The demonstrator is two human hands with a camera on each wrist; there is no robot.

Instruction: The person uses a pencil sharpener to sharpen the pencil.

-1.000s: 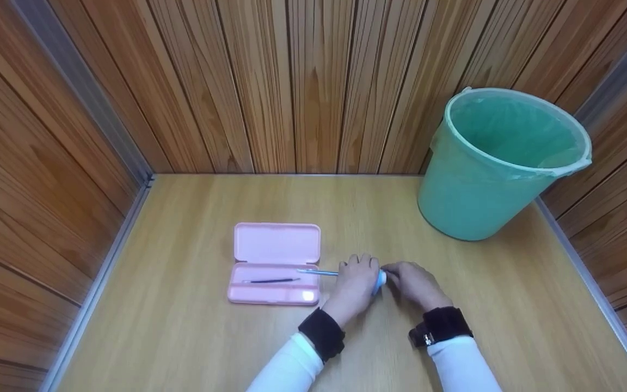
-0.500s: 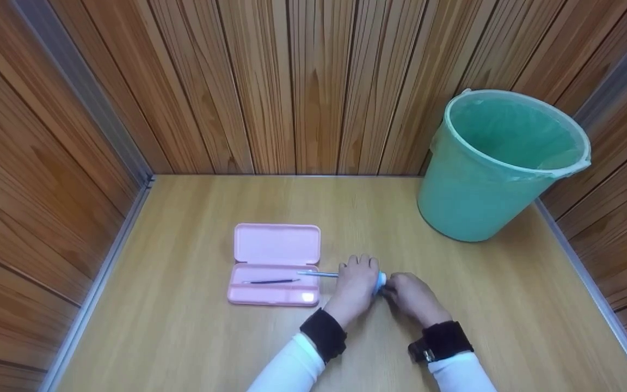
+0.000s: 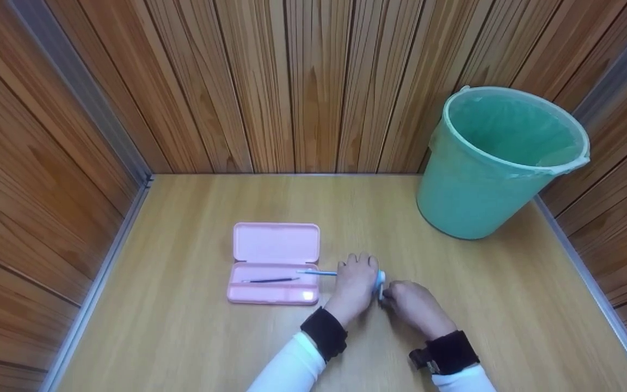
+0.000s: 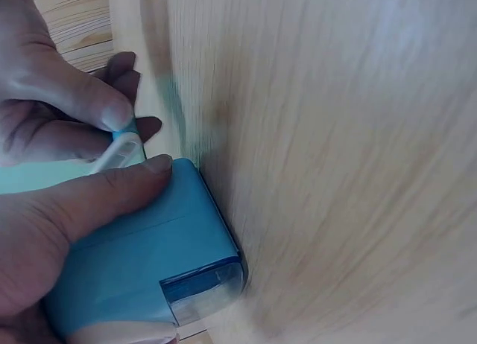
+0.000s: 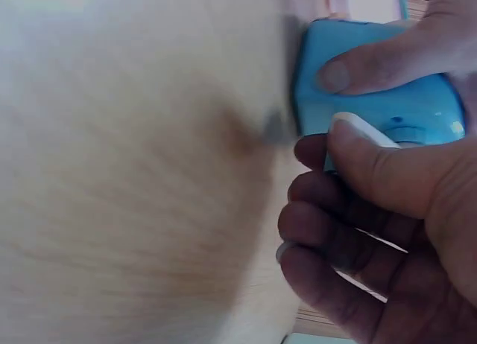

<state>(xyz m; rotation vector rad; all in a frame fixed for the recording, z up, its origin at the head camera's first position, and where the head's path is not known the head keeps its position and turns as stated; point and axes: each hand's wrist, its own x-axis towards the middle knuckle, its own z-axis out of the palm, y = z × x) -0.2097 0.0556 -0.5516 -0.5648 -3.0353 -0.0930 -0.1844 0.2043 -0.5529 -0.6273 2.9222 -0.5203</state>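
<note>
My left hand (image 3: 354, 283) grips a blue crank pencil sharpener (image 4: 149, 255) on the table, its thumb lying across the casing. A clear, dark-edged window shows at one end of the sharpener. From its left side a light-blue pencil (image 3: 318, 273) sticks out over the pink pencil case (image 3: 275, 256). My right hand (image 3: 416, 306) pinches the knob of the white crank handle (image 4: 123, 152) between thumb and forefinger, its other fingers curled below. The case lies with its lid raised, and a dark, thin pencil (image 3: 270, 280) rests in it. The pencil's sharpener end is hidden.
A green lined bin (image 3: 471, 190) stands at the back right of the wooden table (image 3: 183, 337). Wood-panelled walls (image 3: 313, 87) enclose the table at the back and both sides.
My right hand has swung down and slightly around with the crank handle, from above the sharpener's end to nearer me. My left hand and the pencil stay about where they were.
</note>
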